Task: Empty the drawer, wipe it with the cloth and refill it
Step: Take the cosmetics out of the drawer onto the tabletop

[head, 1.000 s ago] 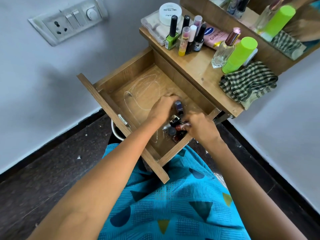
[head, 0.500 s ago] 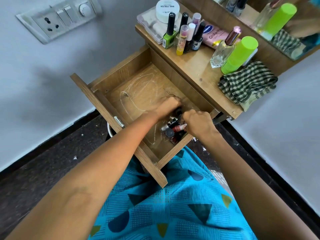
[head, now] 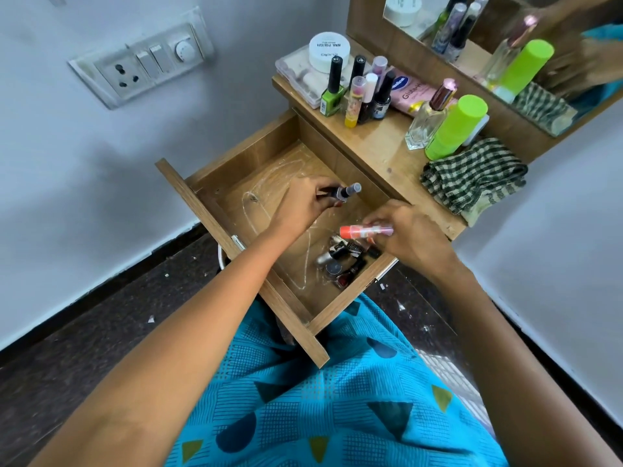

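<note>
Drawer is pulled out and partly emptied. Everything below is placed relative to it.

- Left hand: over the drawer's middle, fingers curled round one small dark bottle with a grey cap, lying sideways in the grip.
- Right hand: over the drawer's right side, pinching one clear tube with an orange end, held level just above the leftover pile.
- Pile sits in the drawer's near right corner. Looks like about half a dozen small cosmetics, overlapping, so I can't give an exact count.
- Drawer floor shows whitish streaks.
- Checked cloth: one, bunched on the tabletop beyond the drawer's right end, untouched.
- Also on the tabletop beyond the drawer: a cluster of upright polish bottles, I count six; one white jar; one perfume bottle; one green can.

Handling, my read:
- Bottles: light, rigid, smooth and probably glass, so they're slippery and chip-prone. Grip round the body, not the cap. One per hand is safe.
- Tube: looks like plastic, very light. A pinch at mid-length is fine.
- Pile items: small and round, so they'll roll. Pick them singly or scoop them against the drawer wall.
- Cloth: soft and limp. Grab a bunch anywhere and wad it to press into the corners.
</note>
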Demonstrator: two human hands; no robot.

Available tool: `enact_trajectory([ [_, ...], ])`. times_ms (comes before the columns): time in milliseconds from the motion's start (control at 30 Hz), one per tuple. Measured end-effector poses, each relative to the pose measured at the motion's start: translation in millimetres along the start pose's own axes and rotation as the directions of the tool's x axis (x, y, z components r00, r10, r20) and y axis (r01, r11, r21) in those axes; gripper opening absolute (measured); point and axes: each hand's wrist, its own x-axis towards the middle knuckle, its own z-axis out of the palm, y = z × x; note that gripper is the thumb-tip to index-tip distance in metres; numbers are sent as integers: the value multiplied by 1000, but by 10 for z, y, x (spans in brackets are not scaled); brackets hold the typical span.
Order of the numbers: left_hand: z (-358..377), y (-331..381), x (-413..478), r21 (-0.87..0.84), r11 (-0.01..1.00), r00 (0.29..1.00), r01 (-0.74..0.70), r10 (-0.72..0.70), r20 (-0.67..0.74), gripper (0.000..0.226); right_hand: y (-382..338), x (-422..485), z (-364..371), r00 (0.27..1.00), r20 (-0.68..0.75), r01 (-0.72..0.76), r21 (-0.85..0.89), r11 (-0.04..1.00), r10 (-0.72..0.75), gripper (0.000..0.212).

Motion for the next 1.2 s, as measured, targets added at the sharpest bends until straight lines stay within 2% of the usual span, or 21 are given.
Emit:
enact_trajectory([
  [133,-88,126,14,-104,995,994,14,-25,-110,31,-51,5,-257,998,-67,-1,162,987,12,27],
  [233,-132,223,71,-161,987,981,-14,-17,-193,30,-79,76,-425,982,-182,1,264,964,49,23],
  [400,-125,387,251,-344,939,943,3,-117,-310,32,-169,353,-595,899,-416,18,339,941,133,20],
  [533,-51,426,367,-387,922,905,-3,-162,-393,32,-274,633,-509,826,-533,34,377,926,187,22],
  [700,8,423,457,-400,916,873,6,-200,-445,32,-286,904,-391,786,-595,47,330,943,169,10],
  [900,-10,383,587,-396,918,851,37,-236,-468,31,-251,1053,-320,780,-593,52,380,924,199,31],
  [1200,23,390,681,-395,919,814,14,-239,-529,27,-248,1066,-270,756,-611,104,464,880,233,28],
])
